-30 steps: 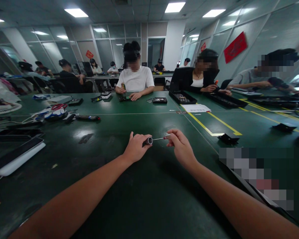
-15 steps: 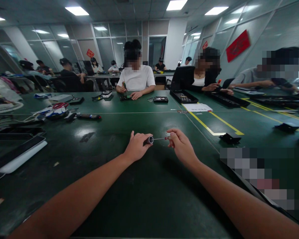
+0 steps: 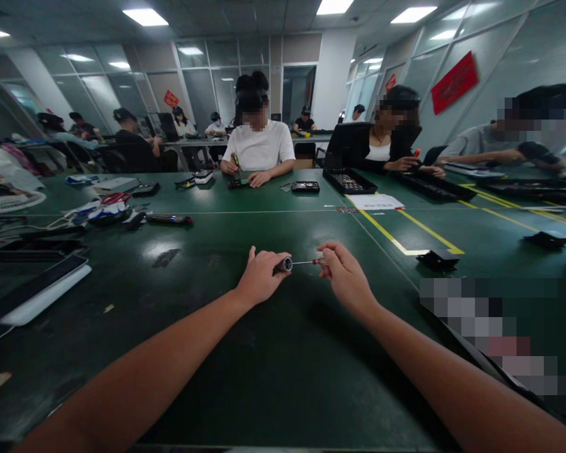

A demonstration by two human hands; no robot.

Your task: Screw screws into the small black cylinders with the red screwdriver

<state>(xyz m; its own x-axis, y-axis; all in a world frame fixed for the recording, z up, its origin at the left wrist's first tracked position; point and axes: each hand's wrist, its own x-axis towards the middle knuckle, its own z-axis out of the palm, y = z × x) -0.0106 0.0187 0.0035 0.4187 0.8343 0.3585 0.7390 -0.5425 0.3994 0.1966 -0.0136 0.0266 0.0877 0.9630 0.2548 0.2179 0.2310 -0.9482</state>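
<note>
A long green table (image 3: pixel 264 377) fills the frame. At left lie a flat white-edged device (image 3: pixel 33 292), a tangle of cables (image 3: pixel 101 212) and a dark pen-like tool (image 3: pixel 168 219). Yellow tape (image 3: pixel 405 234) runs at centre right, with a small black bracket (image 3: pixel 436 260) beside it. Across the table a person in a white shirt (image 3: pixel 259 151) works; others sit at upper right. Nothing lies between the two hands. At frame centre the left hand (image 3: pixel 259 277) is closed around a dark handle (image 3: pixel 283 265), its silver end poking out of the fist. A thin bit (image 3: pixel 302 262) runs from that end to the right hand (image 3: pixel 344 277), whose fingertips pinch its red-marked tip. Both hover just above the table. The bit's tip is too small to make out, and a blurred patch covers the lower right.
</note>
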